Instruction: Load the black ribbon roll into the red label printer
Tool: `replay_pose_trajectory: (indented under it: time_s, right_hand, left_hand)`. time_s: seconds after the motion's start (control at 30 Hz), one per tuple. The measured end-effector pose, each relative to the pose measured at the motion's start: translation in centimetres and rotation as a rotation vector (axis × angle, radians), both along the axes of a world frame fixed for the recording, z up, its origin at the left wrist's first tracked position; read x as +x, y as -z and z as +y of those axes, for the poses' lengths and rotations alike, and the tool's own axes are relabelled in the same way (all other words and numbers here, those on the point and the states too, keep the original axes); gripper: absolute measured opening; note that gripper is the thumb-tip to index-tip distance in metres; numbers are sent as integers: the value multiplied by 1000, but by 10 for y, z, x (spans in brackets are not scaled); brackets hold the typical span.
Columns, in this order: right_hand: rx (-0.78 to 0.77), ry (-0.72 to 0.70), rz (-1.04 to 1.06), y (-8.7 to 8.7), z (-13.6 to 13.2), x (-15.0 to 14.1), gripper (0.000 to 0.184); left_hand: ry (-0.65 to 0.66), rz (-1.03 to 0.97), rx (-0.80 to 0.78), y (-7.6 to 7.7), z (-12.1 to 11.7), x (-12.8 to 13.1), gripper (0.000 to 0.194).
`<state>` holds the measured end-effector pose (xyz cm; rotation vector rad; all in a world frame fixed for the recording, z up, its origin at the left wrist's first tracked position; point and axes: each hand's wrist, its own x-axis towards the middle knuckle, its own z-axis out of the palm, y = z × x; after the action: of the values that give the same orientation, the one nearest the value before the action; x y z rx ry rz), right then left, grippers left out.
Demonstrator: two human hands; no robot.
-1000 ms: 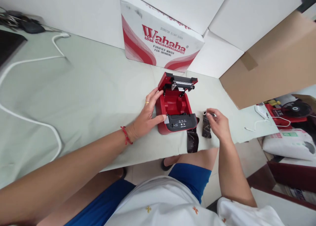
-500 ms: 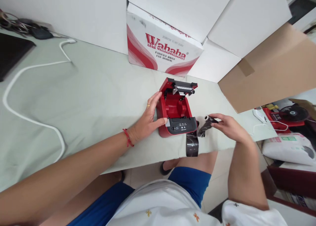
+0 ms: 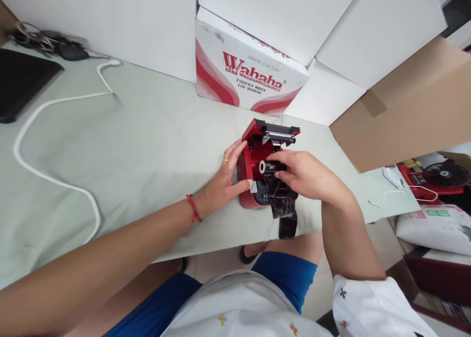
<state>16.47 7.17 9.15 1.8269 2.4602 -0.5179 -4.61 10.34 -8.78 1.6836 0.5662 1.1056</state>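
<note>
A red label printer [image 3: 246, 172] stands on the pale cloth with its lid [image 3: 274, 131] raised. My left hand [image 3: 226, 180] grips the printer's left side, fingers at the back and thumb at the front corner. Over the printer's cavity, my right hand [image 3: 300, 172] pinches a roll of black labels [image 3: 271, 167], the white end of its core facing left. From the roll, a loose black strip [image 3: 282, 205] hangs across the front panel and past the table's front edge. My right fingers and the strip cover much of the cavity and panel.
Behind the printer stands a Wahaha water carton [image 3: 250, 72] against white boxes. A brown cardboard box [image 3: 408, 106] borders the table on the right. At left lie a white cable [image 3: 55, 177], keys [image 3: 44, 40] and a black flat object [image 3: 25, 82].
My right hand has carried the label roll leftward from beside the printer to over its open cavity. The strip now drapes across the front panel. My left hand keeps its grip.
</note>
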Motion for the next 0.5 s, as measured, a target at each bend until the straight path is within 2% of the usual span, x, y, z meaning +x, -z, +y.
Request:
replay_pose_trajectory:
  time_s: [0.13, 0.23, 0.33, 0.5]
  right_hand:
    - [-17, 30, -295, 5, 16, -27, 48]
    - [-43, 36, -373, 7, 23, -32, 44]
    - [-40, 32, -288, 10, 25, -25, 45]
    - [-3, 56, -13, 22, 23, -5, 50]
  left_hand:
    - [2, 11, -4, 0, 0, -1, 94]
    - [5, 6, -6, 0, 0, 0, 94]
    - [-3, 3, 0, 0, 0, 0, 93]
    - [-14, -1, -3, 1, 0, 0, 93]
